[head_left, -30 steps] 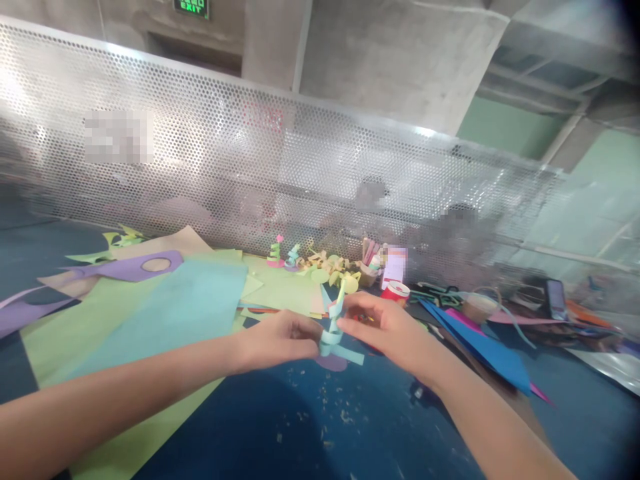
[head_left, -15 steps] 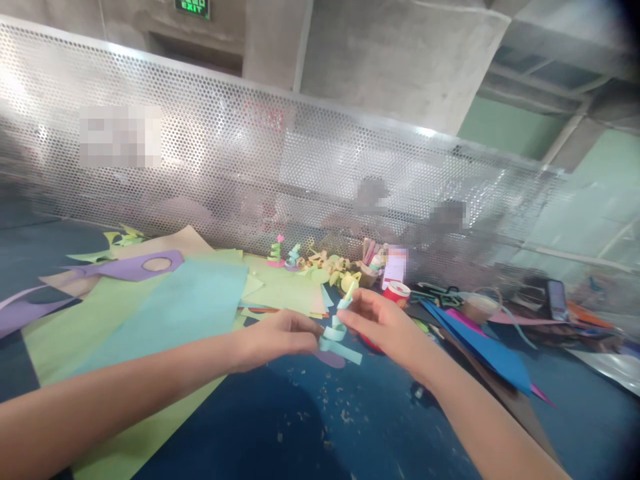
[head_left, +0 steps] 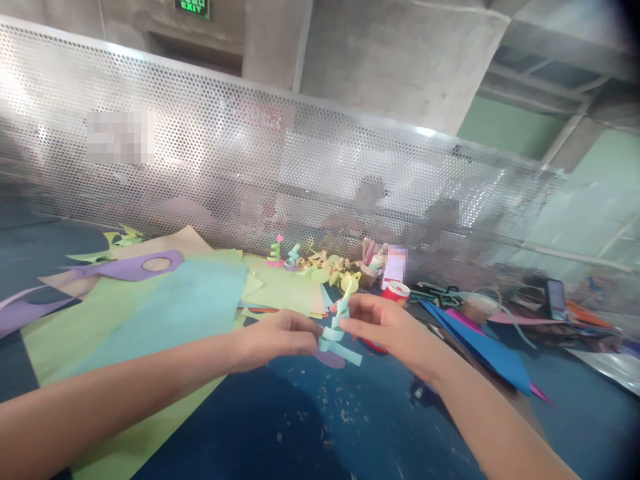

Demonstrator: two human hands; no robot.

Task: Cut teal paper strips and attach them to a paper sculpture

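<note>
Blur softens much of the scene, and blocks of pixels cover several spots along the perforated metal screen (head_left: 215,153) that stands beyond the pale blue paper spiral (head_left: 333,333); shapes seen through its holes are too vague to name. The lower frame edge cuts off both forearms, and the right hand (head_left: 384,325) covers most of a red object (head_left: 375,347) just right of the spiral. That spiral sits over a purple paper disc (head_left: 331,360) on the dark blue tabletop (head_left: 260,427), between the two hands, with a loose strip end sticking out at its lower right. The right hand is nearly closed, thumb and fingers pinching the upper part of the spiral. The left hand (head_left: 280,340) is partly curled at the spiral's lower left, its fingertips close against the paper; whether they grip it cannot be told. Left of the spiral lie a light blue sheet (head_left: 200,300) and a purple cut-out sheet (head_left: 120,269). Beyond it stand a green spiral with a pink top (head_left: 275,253) and a small blue spiral (head_left: 293,257), near a heap of yellowish paper pieces (head_left: 340,270). A red can (head_left: 397,292) stands beyond it to the right, past the right hand, and a bright blue sheet (head_left: 477,350) lies farther right.
</note>
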